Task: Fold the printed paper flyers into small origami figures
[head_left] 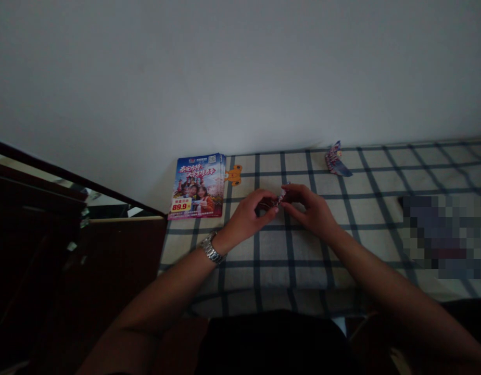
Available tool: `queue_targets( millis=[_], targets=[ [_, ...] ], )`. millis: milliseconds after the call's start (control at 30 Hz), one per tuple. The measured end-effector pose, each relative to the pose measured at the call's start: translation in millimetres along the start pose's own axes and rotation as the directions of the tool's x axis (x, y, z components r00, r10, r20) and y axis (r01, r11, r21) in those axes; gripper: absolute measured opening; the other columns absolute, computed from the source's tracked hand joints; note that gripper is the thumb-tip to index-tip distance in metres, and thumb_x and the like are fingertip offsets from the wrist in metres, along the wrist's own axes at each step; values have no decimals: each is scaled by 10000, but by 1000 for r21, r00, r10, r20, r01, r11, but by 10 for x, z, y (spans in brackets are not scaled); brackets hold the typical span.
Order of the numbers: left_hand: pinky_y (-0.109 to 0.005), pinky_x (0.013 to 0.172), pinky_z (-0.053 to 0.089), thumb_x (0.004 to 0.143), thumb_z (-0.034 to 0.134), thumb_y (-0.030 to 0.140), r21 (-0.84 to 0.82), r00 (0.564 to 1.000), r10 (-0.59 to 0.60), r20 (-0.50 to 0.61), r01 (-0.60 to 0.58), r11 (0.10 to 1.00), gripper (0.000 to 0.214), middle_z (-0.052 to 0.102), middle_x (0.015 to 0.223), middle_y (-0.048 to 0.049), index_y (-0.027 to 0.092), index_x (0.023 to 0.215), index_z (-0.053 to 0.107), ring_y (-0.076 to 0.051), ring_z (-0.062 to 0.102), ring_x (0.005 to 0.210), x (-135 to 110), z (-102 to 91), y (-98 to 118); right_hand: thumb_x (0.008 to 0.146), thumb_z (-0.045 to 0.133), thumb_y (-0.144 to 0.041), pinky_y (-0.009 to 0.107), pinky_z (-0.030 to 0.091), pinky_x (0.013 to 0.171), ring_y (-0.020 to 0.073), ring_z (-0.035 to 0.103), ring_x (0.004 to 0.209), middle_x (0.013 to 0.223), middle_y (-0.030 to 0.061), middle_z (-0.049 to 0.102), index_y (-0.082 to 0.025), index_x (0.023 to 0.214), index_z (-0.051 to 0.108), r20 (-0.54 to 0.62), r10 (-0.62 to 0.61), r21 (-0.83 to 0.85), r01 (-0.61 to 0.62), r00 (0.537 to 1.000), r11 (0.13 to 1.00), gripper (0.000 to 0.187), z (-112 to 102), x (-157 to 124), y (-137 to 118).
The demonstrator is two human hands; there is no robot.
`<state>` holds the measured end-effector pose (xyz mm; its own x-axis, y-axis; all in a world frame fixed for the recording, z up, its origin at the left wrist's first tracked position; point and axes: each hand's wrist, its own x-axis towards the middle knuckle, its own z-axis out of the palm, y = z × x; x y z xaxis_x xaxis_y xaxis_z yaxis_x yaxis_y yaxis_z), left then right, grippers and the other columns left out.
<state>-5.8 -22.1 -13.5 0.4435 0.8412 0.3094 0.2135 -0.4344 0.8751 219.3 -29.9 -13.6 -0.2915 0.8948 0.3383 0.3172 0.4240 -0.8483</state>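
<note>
Between my two hands is a small folded piece of printed paper (281, 196), pinched from both sides above the checked cloth. My left hand (253, 212), with a metal watch (211, 248) on its wrist, has thumb and fingers closed on the paper's left side. My right hand (308, 208) grips the other side between thumb and fingertips. Much of the paper is hidden by the fingers. To the left lies a stack of colourful printed flyers (197, 187). Farther back on the right stands a folded paper figure (337, 160) in similar blue and pink print.
A white and blue checked cloth (271, 249) covers the surface, which meets a plain wall (240, 78). An orange bear picture (235, 175) shows beside the flyers. A pixelated dark object (439, 234) lies at the right. Dark furniture (119, 265) stands at the left.
</note>
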Motion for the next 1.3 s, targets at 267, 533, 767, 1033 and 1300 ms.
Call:
queue_targets(
  millis=[267, 533, 767, 1033, 1300],
  targets=[
    [-338, 893, 618, 986, 681, 340, -2, 995, -16, -100, 16, 1000, 230, 694, 1089, -69, 213, 1163, 608, -178, 714, 973, 11, 4, -57, 978, 687, -391, 382, 611, 901, 223, 742, 959, 1017, 54, 752, -247, 1015, 625, 7, 78, 81, -78, 997, 994, 161, 21, 7, 4],
    [-337, 863, 607, 971, 703, 364, 30, 999, 32, -37, -31, 999, 249, 657, 1099, -68, 218, 1159, 632, -187, 678, 978, 14, -3, 18, 991, 658, -397, 345, 587, 819, 213, 722, 865, 950, 43, 760, -239, 1022, 663, 62, 75, 46, -78, 995, 996, 161, 31, 21, -41],
    [-332, 908, 607, 1007, 667, 379, -13, 997, 72, 1, -72, 997, 205, 635, 1137, -66, 220, 1135, 661, -180, 661, 1054, 13, -11, 30, 977, 678, -416, 354, 580, 815, 225, 719, 878, 949, 45, 751, -241, 990, 658, 56, 96, 63, -99, 994, 993, 177, 36, 13, -40],
    [-313, 872, 620, 998, 675, 380, -14, 998, 64, -2, -64, 998, 206, 624, 1125, -70, 210, 1113, 664, -175, 667, 1034, 12, -12, 56, 975, 677, -391, 345, 585, 828, 213, 710, 890, 966, 43, 731, -241, 1003, 647, 67, 90, 94, -96, 994, 991, 156, 42, 3, -26],
    [-303, 856, 621, 994, 681, 364, -67, 998, 56, -8, -56, 996, 192, 619, 1104, -63, 210, 1105, 657, -166, 666, 1006, 12, -2, 62, 971, 673, -390, 353, 586, 829, 218, 708, 893, 960, 40, 723, -248, 995, 639, 68, 99, 110, -107, 993, 988, 148, 51, 1, -22]
  ],
)
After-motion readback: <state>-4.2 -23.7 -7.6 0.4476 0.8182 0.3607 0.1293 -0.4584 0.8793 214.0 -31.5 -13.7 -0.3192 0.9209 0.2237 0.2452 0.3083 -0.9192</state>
